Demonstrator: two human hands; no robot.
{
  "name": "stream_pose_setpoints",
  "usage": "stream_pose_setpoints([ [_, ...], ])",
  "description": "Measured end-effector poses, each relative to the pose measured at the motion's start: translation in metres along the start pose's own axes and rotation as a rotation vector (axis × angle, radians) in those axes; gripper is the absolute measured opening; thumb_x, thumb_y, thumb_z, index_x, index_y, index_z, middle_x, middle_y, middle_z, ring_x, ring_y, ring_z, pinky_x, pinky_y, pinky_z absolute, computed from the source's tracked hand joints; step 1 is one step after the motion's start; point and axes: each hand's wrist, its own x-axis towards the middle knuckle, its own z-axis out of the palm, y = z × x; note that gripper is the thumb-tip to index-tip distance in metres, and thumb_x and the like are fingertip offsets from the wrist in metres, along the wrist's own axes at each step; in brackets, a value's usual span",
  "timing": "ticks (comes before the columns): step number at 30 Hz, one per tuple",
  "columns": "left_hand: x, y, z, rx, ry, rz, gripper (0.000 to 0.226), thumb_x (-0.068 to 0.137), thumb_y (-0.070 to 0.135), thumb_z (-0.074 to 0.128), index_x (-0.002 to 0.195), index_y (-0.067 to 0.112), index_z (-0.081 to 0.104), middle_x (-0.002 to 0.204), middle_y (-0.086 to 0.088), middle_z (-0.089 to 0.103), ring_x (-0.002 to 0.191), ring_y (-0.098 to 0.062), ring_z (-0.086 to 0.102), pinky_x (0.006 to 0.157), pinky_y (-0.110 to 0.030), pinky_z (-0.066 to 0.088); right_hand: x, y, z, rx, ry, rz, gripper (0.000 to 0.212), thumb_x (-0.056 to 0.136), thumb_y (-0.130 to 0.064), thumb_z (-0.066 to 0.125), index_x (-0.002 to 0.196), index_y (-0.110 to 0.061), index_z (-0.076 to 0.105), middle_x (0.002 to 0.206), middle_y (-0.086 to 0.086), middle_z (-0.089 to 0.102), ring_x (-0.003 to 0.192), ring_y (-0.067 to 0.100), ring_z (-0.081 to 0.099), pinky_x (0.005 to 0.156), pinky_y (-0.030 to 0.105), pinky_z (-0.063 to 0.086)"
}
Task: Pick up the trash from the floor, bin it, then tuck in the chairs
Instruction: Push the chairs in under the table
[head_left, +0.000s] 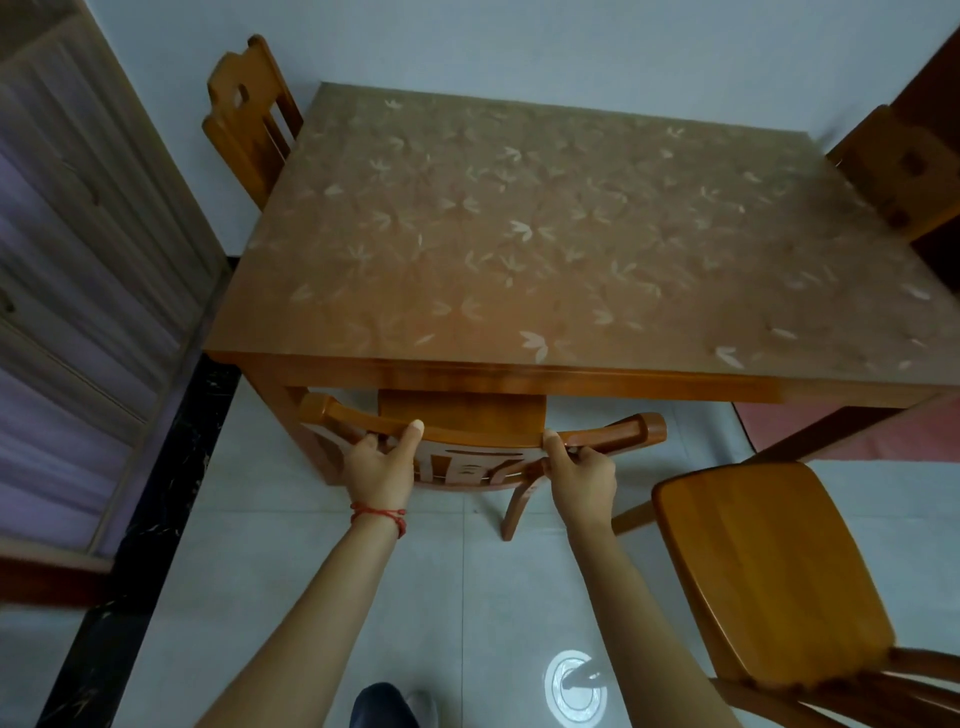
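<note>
One wooden table (571, 223), topped with a leaf-patterned cover, fills the centre and upper right of the frame. A tall slatted cabinet (78, 270) runs down the left edge. Four wooden chairs are in view: one chair (483, 421) at lower centre, its seat pushed under the table's near edge; a second chair (769, 571) standing out from the table at lower right; a third chair (249, 114) tucked at the upper left side; and a fourth chair (904, 176) at the upper right edge. Two bare hands grasp the top rail of the centre chair: the left hand (379, 467), wearing a red string bracelet (379, 515), and the right hand (582, 478), each with fingers curled round the rail and thumb pressed on top. No trash is visible on the pale tiled floor (311, 545).
</note>
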Motion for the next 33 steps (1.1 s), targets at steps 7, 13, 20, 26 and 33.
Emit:
stream_pose_setpoints([
  [7,0.031,0.014,0.018,-0.017,0.013,0.005,0.035,0.080,0.030,0.065,0.081,-0.005,0.064,0.082,-0.015,0.066,0.078,-0.027,0.059,0.070,-0.026,0.040,0.034,-0.014,0.014,-0.005,-0.002,-0.006,0.032,0.086,-0.030,0.059,0.071,-0.001,0.062,0.058,0.001,0.058,0.053,0.011,0.054,0.051,0.021,0.040],
  [13,0.049,0.022,0.033,-0.030,0.011,0.004,0.033,0.080,0.029,0.065,0.077,-0.004,0.063,0.077,-0.014,0.064,0.075,-0.026,0.059,0.066,-0.025,0.040,0.060,-0.023,0.019,-0.016,-0.002,-0.024,0.038,0.086,-0.032,0.059,0.073,0.004,0.064,0.059,0.005,0.059,0.055,0.014,0.055,0.053,0.025,0.044],
  [20,0.054,0.022,0.040,-0.039,0.032,0.024,0.034,0.080,0.029,0.065,0.078,-0.005,0.062,0.075,-0.012,0.063,0.070,-0.022,0.058,0.059,-0.020,0.041,0.070,-0.021,0.025,0.017,0.012,-0.040,0.033,0.086,-0.030,0.058,0.076,0.001,0.065,0.066,0.007,0.065,0.068,0.023,0.065,0.069,0.035,0.054],
  [26,0.054,0.022,0.041,-0.030,0.041,0.023,0.035,0.080,0.030,0.065,0.076,-0.005,0.062,0.073,-0.012,0.062,0.070,-0.022,0.058,0.066,-0.025,0.043,0.070,-0.022,0.024,0.030,0.005,-0.032,0.030,0.087,-0.029,0.058,0.071,-0.004,0.063,0.065,0.006,0.064,0.069,0.024,0.065,0.072,0.037,0.054],
  [33,0.055,0.020,0.039,-0.023,0.017,-0.011,0.038,0.079,0.033,0.065,0.077,-0.005,0.062,0.075,-0.013,0.063,0.073,-0.025,0.058,0.073,-0.033,0.047,0.066,-0.024,0.022,0.009,0.009,-0.040,0.038,0.086,-0.034,0.058,0.067,-0.001,0.062,0.061,0.005,0.061,0.062,0.020,0.060,0.062,0.030,0.049],
])
